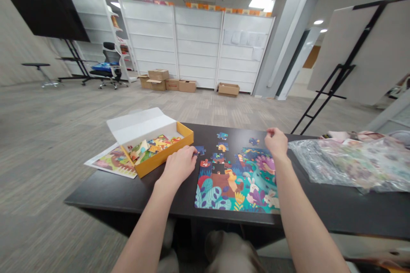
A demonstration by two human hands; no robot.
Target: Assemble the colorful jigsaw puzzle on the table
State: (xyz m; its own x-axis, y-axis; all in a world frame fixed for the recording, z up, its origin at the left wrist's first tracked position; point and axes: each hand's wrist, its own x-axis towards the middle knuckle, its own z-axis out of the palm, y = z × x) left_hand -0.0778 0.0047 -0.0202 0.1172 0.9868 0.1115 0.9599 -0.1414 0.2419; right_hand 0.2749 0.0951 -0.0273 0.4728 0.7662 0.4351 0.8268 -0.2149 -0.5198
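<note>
A partly joined jigsaw puzzle (237,183) with rabbits and plants lies on the black table, with gaps along its upper left. My left hand (181,164) is closed at the puzzle's left, its fingertips on a dark blue puzzle piece (200,150). At the puzzle's upper right, my right hand (277,141) has thumb and fingers pinched together; whatever they hold is hidden. Loose above the puzzle lie a blue-green piece (222,136), a piece with an orange shape (222,146) and a small blue piece (254,141). My right forearm covers the puzzle's right edge.
A yellow box (166,155) with its white lid raised holds many pieces, left of my left hand. Under it sticks out a picture sheet (112,163). Clear plastic packaging (355,164) covers the table's right side. Behind stands an easel-like board (349,55).
</note>
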